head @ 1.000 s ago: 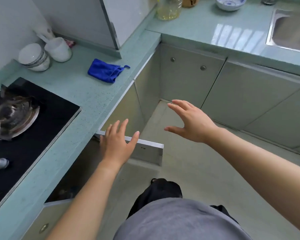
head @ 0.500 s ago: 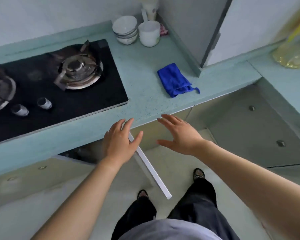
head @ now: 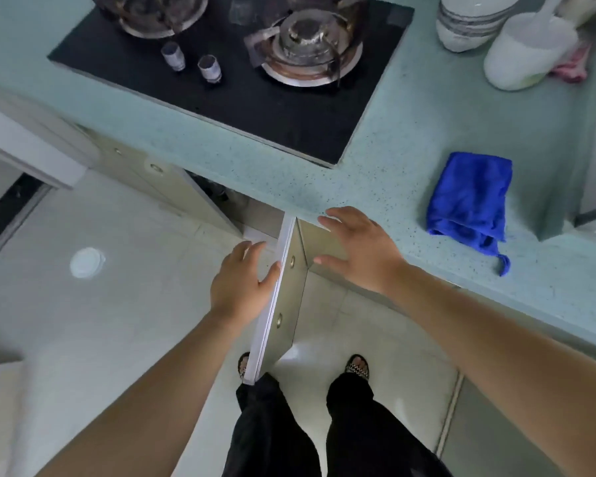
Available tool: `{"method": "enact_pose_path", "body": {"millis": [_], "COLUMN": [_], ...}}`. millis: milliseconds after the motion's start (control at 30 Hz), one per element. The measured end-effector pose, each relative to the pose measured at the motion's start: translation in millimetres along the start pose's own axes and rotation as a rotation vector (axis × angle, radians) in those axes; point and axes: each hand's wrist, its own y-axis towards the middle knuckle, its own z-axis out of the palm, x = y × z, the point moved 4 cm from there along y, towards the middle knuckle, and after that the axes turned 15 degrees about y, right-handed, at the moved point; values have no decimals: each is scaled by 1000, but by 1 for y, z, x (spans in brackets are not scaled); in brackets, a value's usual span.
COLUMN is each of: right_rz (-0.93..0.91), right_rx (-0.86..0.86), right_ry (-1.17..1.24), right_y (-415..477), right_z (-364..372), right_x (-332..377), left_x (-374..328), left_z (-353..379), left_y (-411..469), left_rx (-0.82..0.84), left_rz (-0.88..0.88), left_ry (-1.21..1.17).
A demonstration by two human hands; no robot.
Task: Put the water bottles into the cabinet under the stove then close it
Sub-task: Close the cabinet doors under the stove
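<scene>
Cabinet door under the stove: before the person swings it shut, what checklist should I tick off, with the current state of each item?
1. Cabinet door free to swing, standing open edge-on toward the person: ok.
2. Left hand on the door's edge, flat contact, no closed grip: ok.
3. Right hand clear of the closing path, hovering open near the countertop edge on the door's hinge side: ok.
4. Water bottles inside the cabinet opening: cannot tell, interior is dark.
5. Nothing sticking out of the opening: ok, as far as visible.
6. Blue cloth on the counter, away from the door: ok.
</scene>
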Motion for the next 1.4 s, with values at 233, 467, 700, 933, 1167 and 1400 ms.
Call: {"method": "enact_pose_path", "body": {"millis": [233,467,700,933,1167,1400], "right_rz": [-45,-102,-148,-196,-201,-59], "right_rx": [17,-99,-169,-162,-228,-294], "right_ry": [-86,-150,-116,-113,-28,-30], "right_y": [44,53,58,90,124,147], "right_z": [19,29,26,28,45,55], "right_x": [-28,-43,-44,-26,-4,19], "left_x": [-2,5,17,50,102,135], "left_z": [56,68,60,52,41,22], "left_y": [-1,-1,2,18,53,115], "left_rx": [57,52,67,71,24,-58], "left_rz": [-277,-391,-443,-404,-289,-63], "left_ry": [-196,-267,-306,-277,-323,-255]}}
